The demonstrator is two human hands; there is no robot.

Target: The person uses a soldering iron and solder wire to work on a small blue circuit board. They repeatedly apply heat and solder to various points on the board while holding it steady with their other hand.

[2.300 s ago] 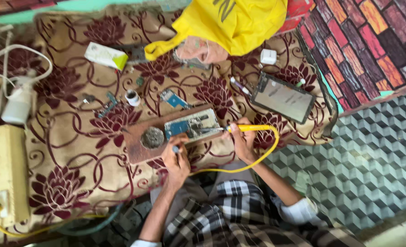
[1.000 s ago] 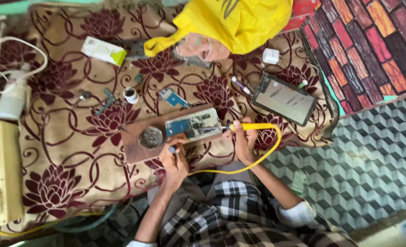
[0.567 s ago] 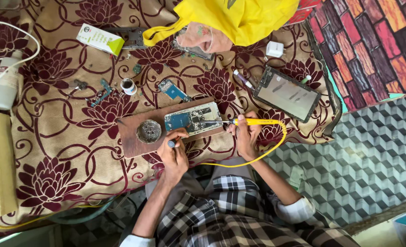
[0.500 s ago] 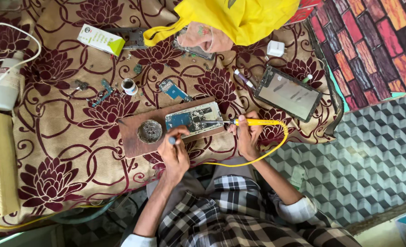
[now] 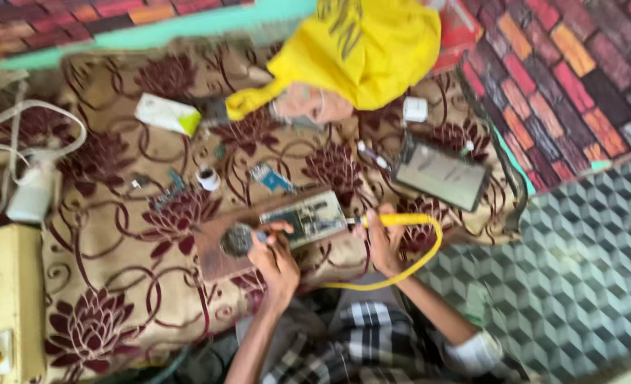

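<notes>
Your right hand is wrapped around the yellow soldering iron, whose handle lies level just to the right of the circuit board, with its tip pointing at the board's right edge. The iron's yellow cord loops down and back under your wrist. Your left hand sits just below the board's left end, its fingers pinched on a small blue-tipped tool that is too blurred to make out further. That tool's tip lies between the board and the round metal dish on the left of it.

The board lies flat on a brown wooden block, tilted a little, so it is just above your left hand and to the left of your right hand. Both rest on the flowered cloth.

Up and to the right of the board lies a phone with its screen up. Above the board sits a yellow bag. To the left of the board there is a small white cap, and farther left a white plug with its cables. A yellow socket box stands at the far left, well apart from the board.
</notes>
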